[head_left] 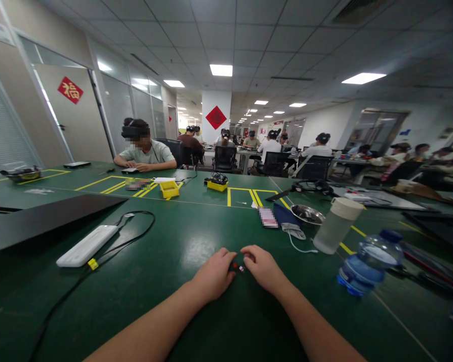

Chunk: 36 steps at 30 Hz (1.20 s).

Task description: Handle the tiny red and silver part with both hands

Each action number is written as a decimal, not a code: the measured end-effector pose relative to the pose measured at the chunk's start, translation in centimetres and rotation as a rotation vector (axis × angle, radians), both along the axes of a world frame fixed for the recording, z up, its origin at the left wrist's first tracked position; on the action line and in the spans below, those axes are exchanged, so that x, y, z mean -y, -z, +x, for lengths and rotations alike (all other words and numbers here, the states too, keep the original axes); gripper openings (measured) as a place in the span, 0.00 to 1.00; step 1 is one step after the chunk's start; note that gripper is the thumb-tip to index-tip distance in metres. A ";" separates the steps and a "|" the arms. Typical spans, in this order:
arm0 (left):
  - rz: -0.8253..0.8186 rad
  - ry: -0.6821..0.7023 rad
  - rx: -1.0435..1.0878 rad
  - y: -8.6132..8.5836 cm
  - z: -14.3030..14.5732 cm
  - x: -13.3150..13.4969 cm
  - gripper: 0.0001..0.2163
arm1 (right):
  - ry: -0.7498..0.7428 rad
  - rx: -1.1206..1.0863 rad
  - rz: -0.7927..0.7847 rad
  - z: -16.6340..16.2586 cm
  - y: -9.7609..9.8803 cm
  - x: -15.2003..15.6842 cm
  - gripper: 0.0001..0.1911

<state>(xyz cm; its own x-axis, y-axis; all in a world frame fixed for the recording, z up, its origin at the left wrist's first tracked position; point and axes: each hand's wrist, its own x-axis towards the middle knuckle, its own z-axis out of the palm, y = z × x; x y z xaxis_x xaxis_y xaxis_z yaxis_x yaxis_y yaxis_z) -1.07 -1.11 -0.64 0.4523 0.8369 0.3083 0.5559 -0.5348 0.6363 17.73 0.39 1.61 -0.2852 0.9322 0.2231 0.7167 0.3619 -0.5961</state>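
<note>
My left hand (213, 274) and my right hand (262, 266) rest close together on the green table (166, 281), fingers curled inward. Between their fingertips sits a tiny red, white and black part (237, 266). Both hands seem to pinch it from either side. It is too small to name. Both forearms reach in from the bottom edge.
A white power bank (87, 245) with a black cable (132, 236) lies to the left, beside a flat black panel (45, 218). To the right stand a frosted cup (335, 226), a metal bowl (306, 214) and a water bottle (370, 264). A person in a headset (143, 148) sits across; others work behind.
</note>
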 end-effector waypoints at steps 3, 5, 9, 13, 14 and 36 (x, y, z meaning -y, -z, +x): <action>0.020 0.010 -0.039 0.0 0.1 -0.1 0.15 | 0.043 0.103 -0.032 0.5 0.0 0.0 0.08; 0.034 0.010 -0.082 -0.1 0.3 -0.2 0.11 | -0.013 0.184 -0.059 0.6 -0.1 0.2 0.08; 0.012 -0.047 -0.120 -0.1 0.5 -0.5 0.09 | -0.112 0.186 -0.038 0.2 0.0 0.7 0.04; -0.006 -0.059 -0.004 -0.4 0.3 -0.7 0.10 | -0.108 0.024 -0.050 -0.3 0.1 0.6 0.05; -0.029 -0.057 0.049 -0.4 0.2 -0.8 0.11 | -0.100 -0.032 -0.077 -0.5 0.2 0.5 0.05; -0.524 -0.053 0.649 -1.4 -0.2 -1.1 0.08 | -0.049 -0.784 -0.500 -2.2 0.3 1.1 0.12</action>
<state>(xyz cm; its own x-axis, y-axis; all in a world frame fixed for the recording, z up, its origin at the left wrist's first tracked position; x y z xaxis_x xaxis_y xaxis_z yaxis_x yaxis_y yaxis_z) -1.22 -0.05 0.71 0.2746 0.9597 0.0590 0.0094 -0.0641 0.9979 15.50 -0.71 1.33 -0.2650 0.9626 -0.0558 0.0343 -0.0484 -0.9982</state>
